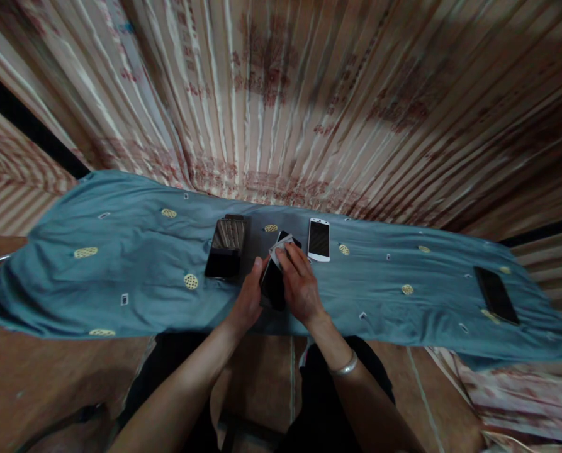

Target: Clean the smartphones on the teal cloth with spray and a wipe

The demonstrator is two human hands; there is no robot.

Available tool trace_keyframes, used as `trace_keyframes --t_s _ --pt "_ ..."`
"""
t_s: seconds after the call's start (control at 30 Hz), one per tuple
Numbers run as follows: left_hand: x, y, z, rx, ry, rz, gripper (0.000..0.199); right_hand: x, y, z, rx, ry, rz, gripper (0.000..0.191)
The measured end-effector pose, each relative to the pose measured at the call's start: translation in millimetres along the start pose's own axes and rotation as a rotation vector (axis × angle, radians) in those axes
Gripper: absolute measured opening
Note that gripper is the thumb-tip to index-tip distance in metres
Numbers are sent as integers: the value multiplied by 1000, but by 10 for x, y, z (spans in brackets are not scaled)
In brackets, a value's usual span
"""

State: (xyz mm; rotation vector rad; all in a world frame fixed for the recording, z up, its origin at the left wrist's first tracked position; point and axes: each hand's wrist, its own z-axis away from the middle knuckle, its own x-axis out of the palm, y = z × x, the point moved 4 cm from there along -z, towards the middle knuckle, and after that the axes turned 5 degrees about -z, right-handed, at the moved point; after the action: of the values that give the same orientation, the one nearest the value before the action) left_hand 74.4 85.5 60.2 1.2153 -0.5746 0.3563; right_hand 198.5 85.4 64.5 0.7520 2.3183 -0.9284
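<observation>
Blue sheet point(148, 251) spreads below, and near its front edge the left hand point(249, 294) grips a black phone point(272, 287) by the side, its long axis pointing forward, far end leaning slightly right. With fingers close together, the right hand point(302, 289) presses a grey cloth point(281, 246) on it, hiding part; the left fingers, except the thumb, are hidden.
</observation>
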Motion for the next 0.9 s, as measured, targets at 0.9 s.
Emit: trace_keyframes --t_s 0.9 --pt "20 181 83 -57 16 118 59 74 96 20 32 33 18 60"
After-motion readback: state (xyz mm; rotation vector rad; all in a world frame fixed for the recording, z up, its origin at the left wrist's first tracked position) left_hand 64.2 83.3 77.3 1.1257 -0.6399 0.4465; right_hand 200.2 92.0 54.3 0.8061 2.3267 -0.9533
